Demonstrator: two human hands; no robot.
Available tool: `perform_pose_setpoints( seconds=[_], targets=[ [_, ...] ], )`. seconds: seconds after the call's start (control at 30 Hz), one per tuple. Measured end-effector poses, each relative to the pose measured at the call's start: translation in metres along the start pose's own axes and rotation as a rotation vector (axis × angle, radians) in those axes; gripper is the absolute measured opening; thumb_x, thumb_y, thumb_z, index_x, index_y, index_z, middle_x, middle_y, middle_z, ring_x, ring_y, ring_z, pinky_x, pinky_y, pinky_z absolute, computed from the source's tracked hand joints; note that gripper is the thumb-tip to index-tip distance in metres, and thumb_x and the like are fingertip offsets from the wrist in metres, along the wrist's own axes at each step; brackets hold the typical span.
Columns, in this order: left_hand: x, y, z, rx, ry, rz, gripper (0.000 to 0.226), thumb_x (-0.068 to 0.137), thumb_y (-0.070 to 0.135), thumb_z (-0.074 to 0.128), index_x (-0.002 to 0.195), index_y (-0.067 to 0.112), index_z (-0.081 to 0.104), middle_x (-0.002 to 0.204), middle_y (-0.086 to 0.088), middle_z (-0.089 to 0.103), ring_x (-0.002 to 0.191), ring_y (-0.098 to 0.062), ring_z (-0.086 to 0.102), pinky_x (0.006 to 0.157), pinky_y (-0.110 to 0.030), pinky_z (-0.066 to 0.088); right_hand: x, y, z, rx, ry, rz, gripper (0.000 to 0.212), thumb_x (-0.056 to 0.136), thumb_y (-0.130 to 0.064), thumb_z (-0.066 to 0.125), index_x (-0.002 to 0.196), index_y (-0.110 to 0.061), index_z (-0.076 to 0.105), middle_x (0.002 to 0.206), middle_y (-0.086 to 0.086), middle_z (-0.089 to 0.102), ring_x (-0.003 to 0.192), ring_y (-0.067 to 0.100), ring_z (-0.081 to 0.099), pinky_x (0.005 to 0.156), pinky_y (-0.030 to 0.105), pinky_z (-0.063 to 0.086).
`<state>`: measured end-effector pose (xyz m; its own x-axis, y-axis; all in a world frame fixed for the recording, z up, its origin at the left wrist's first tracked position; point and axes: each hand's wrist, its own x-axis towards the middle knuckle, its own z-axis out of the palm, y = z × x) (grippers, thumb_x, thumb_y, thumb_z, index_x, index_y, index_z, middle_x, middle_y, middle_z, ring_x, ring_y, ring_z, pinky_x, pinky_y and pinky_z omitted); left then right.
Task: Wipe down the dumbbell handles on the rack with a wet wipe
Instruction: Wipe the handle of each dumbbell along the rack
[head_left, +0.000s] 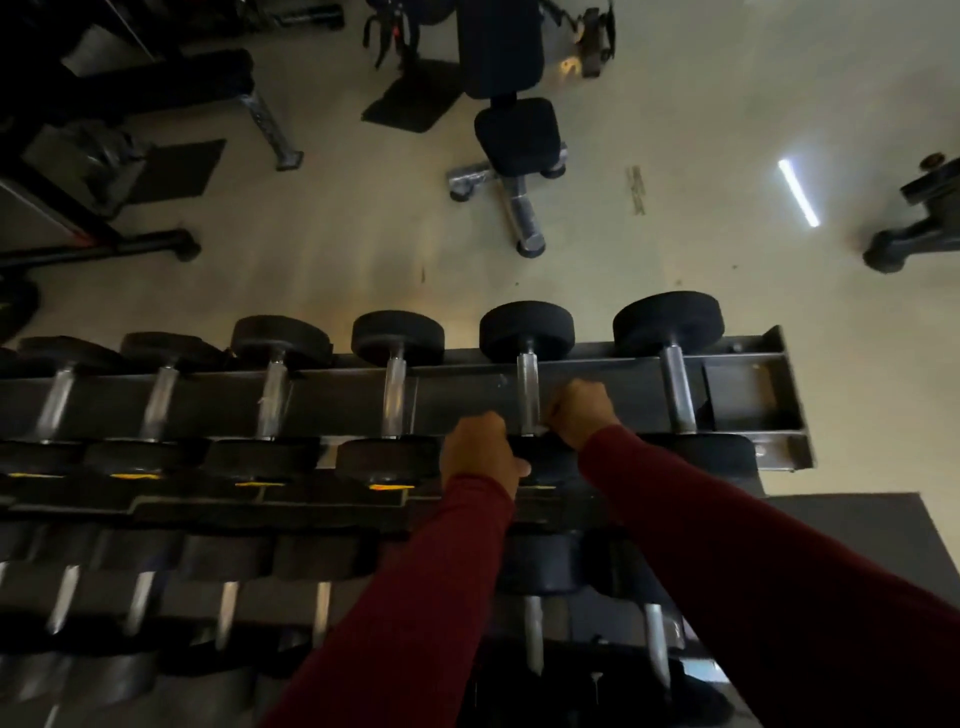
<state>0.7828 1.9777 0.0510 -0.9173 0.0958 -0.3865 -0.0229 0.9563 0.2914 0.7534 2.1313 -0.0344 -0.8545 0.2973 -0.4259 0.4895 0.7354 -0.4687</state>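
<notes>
the right hand (579, 413) curled round the chrome handle (529, 387) of a black round-headed dumbbell on the top tier of the dark steel rack (748, 395), a scrap of white wipe (540, 430) just showing beneath; the left hand (480, 449) gripped that dumbbell's near head (545, 462).

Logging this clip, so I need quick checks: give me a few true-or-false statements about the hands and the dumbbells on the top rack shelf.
1. The right hand is at the handle of the second dumbbell from the shelf's right end. True.
2. The left hand rests on the bench. False: it grips the near head of that dumbbell; the bench stands behind the rack.
3. Both sleeves are dark red. True.
4. The top shelf holds kettlebells. False: it holds dumbbells.
5. A wipe shows plainly. False: only a pale scrap below the right hand.
</notes>
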Motion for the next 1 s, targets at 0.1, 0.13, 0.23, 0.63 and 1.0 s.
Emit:
perform_pose_setpoints(
  seconds=[0.1,0.13,0.23,0.63,1.0],
  targets=[
    [0.001,0.004,-0.001,0.005,-0.001,-0.031,0.046,0.067,0.032,0.09,0.1,0.012,0.066,0.108,-0.009,0.067,0.102,-0.027,0.064,0.087,-0.037,0.053,0.005,0.007,0.002,0.025,-0.032,-0.008,0.022,0.09,-0.028,0.069,0.097,-0.007,0.073,0.096,0.011,0.071,0.083,0.022,0.066,0.078,0.031,0.055],
    [0.001,0.005,-0.002,0.002,-0.001,-0.038,0.046,0.066,0.032,0.09,0.1,0.012,0.066,0.108,-0.009,0.067,0.102,-0.027,0.064,0.088,-0.037,0.054,0.007,0.008,0.002,0.03,-0.048,-0.018,0.023,0.091,-0.028,0.069,0.098,-0.007,0.072,0.097,0.011,0.071,0.086,0.023,0.067,0.08,0.032,0.056],
    [0.0,0.004,-0.001,-0.021,0.012,-0.049,0.044,0.066,0.029,0.091,0.098,0.012,0.066,0.104,-0.008,0.068,0.099,-0.025,0.065,0.088,-0.038,0.055,0.011,0.011,-0.002,0.035,-0.108,-0.055,0.024,0.093,-0.029,0.066,0.098,-0.006,0.07,0.1,0.012,0.071,0.092,0.024,0.068,0.081,0.031,0.054],
    [0.005,0.001,0.003,-0.042,0.02,-0.07,0.039,0.057,0.034,0.094,0.081,0.015,0.068,0.088,-0.006,0.07,0.086,-0.022,0.067,0.081,-0.036,0.057,0.012,0.017,0.001,0.022,-0.056,-0.114,0.02,0.093,-0.027,0.066,0.086,-0.007,0.067,0.092,0.01,0.071,0.078,0.018,0.063,0.075,0.028,0.051],
    [0.004,-0.002,0.007,-0.054,0.033,-0.053,0.039,0.06,0.032,0.092,0.086,0.015,0.068,0.09,-0.004,0.069,0.087,-0.021,0.066,0.082,-0.037,0.057,0.006,0.018,-0.002,0.026,-0.046,-0.209,0.014,0.088,-0.026,0.072,0.092,-0.012,0.071,0.093,0.004,0.073,0.089,0.018,0.069,0.089,0.035,0.057]
  ],
)
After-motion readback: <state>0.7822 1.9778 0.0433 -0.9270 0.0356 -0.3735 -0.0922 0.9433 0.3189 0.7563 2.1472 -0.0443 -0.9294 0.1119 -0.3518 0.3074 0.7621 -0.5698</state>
